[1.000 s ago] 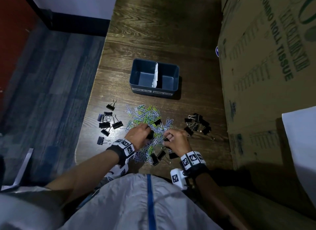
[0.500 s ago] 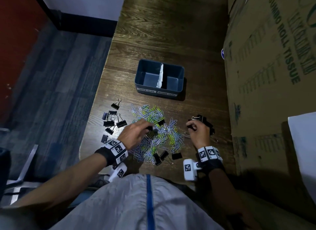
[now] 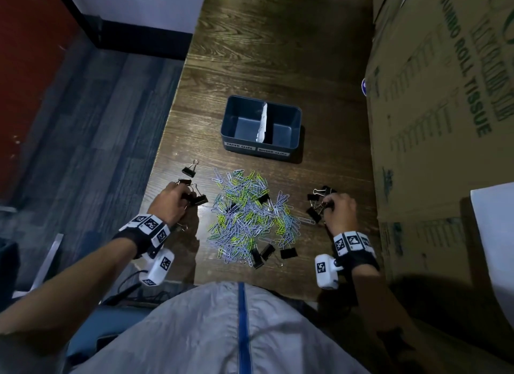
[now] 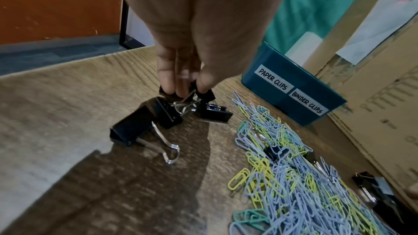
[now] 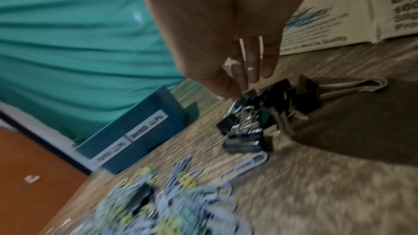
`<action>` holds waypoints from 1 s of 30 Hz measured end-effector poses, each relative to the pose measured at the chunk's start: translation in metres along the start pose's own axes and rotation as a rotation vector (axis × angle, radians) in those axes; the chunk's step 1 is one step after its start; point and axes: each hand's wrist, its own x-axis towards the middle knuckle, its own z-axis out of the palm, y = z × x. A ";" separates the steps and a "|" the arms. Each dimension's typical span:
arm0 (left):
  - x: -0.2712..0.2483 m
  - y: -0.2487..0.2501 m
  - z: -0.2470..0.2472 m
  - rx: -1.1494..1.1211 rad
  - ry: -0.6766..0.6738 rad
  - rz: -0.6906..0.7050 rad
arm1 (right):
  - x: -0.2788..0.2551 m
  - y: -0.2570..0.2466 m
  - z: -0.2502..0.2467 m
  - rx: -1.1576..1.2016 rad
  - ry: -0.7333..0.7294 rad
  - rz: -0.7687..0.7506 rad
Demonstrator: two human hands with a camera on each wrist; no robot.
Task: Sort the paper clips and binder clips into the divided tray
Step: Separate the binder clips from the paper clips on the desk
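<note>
A blue divided tray, labelled "paper clips" and "binder clips", stands empty at mid-table; it also shows as the tray and the tray. In front of it lies a pile of coloured paper clips with a few black binder clips mixed in. My left hand is over the left cluster of binder clips and pinches one. My right hand pinches a binder clip in the right cluster.
Tall cardboard boxes wall off the table's right side. The table's left edge drops to a carpeted floor. One binder clip lies alone, beyond my left hand.
Both hands left the paper clip pile. The right went to the right binder clip cluster first; the left then moved out to the left cluster.
</note>
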 end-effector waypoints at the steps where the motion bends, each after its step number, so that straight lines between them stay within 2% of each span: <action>1: -0.003 0.001 0.000 0.019 -0.005 -0.003 | -0.005 -0.003 0.004 0.012 -0.001 -0.020; 3: -0.009 0.006 0.000 0.082 0.018 0.033 | -0.014 -0.008 0.014 0.049 -0.042 -0.083; 5: -0.015 0.017 0.000 0.153 0.035 0.133 | -0.024 -0.010 0.028 0.035 -0.121 -0.135; 9: -0.021 0.043 0.011 0.161 -0.056 0.327 | -0.039 -0.011 0.055 -0.091 -0.206 -0.074; 12: -0.020 0.058 0.028 0.155 -0.140 0.330 | -0.044 -0.022 0.065 -0.076 -0.221 -0.052; 15: -0.018 0.072 0.041 0.136 -0.237 0.338 | -0.047 -0.032 0.065 0.013 -0.263 -0.167; 17: -0.017 0.079 0.043 0.131 -0.223 0.350 | -0.049 -0.032 0.062 0.051 -0.267 -0.246; 20: -0.014 0.080 0.044 0.121 -0.133 0.344 | -0.052 -0.025 0.055 0.035 -0.212 -0.278; 21: -0.012 0.078 0.043 0.121 -0.106 0.328 | -0.053 -0.021 0.053 0.019 -0.233 -0.278; 23: -0.008 0.075 0.043 0.127 -0.082 0.303 | -0.057 -0.013 0.050 -0.034 -0.403 -0.275; 25: -0.004 0.074 0.045 0.142 -0.123 0.310 | -0.062 -0.009 0.050 -0.115 -0.556 -0.277; 27: -0.001 0.076 0.048 0.147 -0.158 0.320 | -0.069 -0.009 0.055 -0.153 -0.569 -0.291; 30: 0.002 0.079 0.052 0.128 -0.143 0.276 | -0.078 -0.015 0.063 -0.130 -0.518 -0.302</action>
